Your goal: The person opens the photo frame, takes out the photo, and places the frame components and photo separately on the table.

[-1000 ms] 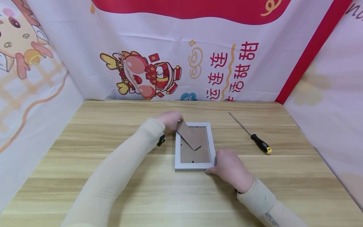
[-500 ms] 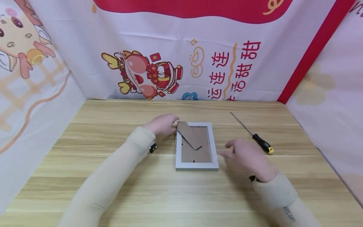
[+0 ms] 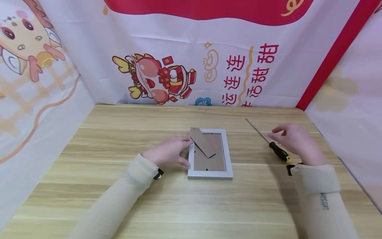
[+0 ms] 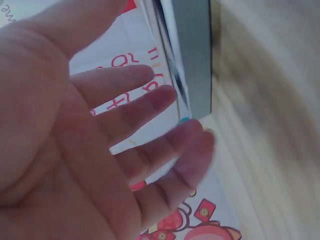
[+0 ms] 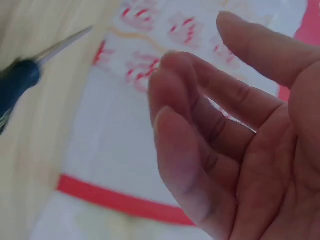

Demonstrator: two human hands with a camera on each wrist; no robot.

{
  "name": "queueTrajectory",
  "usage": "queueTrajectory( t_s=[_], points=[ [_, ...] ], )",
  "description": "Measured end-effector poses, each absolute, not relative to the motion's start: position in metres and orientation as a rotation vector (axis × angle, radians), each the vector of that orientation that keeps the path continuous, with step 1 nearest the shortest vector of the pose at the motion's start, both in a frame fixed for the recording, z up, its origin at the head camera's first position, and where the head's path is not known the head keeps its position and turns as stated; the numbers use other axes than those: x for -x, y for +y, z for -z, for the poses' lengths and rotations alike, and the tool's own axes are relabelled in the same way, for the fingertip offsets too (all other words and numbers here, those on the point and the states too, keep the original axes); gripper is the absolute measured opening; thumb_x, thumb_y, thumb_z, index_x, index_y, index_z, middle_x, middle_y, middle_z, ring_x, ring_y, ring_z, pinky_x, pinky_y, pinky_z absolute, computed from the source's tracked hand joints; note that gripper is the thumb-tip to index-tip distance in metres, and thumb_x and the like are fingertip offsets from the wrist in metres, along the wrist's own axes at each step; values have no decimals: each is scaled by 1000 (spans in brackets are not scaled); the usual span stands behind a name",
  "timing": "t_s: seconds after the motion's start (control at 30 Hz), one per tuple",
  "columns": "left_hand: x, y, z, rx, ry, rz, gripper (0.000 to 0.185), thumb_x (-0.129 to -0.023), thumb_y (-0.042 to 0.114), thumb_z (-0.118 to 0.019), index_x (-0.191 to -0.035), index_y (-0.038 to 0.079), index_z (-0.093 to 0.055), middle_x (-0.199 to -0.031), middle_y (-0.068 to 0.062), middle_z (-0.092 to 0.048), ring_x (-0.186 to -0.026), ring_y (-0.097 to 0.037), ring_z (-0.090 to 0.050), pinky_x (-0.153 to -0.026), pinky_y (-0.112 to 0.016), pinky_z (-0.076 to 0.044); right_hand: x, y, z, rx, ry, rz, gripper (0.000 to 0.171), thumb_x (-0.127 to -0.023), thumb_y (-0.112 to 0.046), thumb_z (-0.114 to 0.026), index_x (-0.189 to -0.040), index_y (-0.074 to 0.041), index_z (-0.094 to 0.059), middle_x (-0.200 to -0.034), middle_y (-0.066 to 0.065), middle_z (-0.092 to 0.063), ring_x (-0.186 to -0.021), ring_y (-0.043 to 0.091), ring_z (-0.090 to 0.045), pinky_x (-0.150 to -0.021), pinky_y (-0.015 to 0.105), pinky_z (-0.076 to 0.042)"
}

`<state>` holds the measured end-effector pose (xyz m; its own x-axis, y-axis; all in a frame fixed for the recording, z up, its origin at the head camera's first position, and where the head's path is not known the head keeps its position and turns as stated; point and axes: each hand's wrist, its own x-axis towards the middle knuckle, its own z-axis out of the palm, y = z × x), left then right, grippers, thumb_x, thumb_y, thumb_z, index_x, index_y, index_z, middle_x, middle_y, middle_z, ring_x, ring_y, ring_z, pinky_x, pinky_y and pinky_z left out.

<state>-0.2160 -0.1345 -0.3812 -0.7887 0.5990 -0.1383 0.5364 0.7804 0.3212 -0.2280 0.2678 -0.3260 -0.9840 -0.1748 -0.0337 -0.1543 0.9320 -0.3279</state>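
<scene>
- Both hands are loose-fingered and hold nothing.
- Left hand (image 3: 168, 151) rests with fingertips against the left edge of the picture frame (image 3: 210, 174), which lies face down, its cardboard stand raised.
- Right hand (image 3: 293, 141) hovers just beside the black-handled screwdriver (image 3: 279, 153).

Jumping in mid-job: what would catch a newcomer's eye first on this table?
A white picture frame lies face down mid-table, its brown cardboard stand slanting across the back. The left hand rests by its left edge with loose fingers. To the right, the right hand hovers open beside a screwdriver with a black and yellow handle, not gripping it.
</scene>
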Motion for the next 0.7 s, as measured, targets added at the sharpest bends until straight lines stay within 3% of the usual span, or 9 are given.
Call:
queueTrajectory(
  t_s=[0.1,0.43,0.7],
  points=[
    [209,-130,386,-872,2725,-341,97,-77,47,-82,-151,2,-39,-158,-15,-32,-142,-33,-32,-116,-42,-28,236,282,337,231,2995,498,45,-94,-38,-66,-116,1,-69,-107,24,-68,-92,36,-62,-75,53,-50],
    [200,-126,391,-830,2730,-243,109,-71,55,-84,-153,3,-35,-161,-10,-24,-142,-41,-30,-114,-49,-29,246,287,364,156,2919,347,45,-90,-33,-70,-117,2,-69,-119,28,-63,-100,42,-60,-81,57,-50],
    [199,-124,392,-813,2727,-272,108,-72,54,-83,-154,4,-33,-162,-11,-23,-141,-38,-34,-113,-50,-31,248,291,373,99,2878,317,43,-86,-28,-75,-110,8,-68,-102,25,-65,-79,31,-57,-62,42,-48]
  ],
)
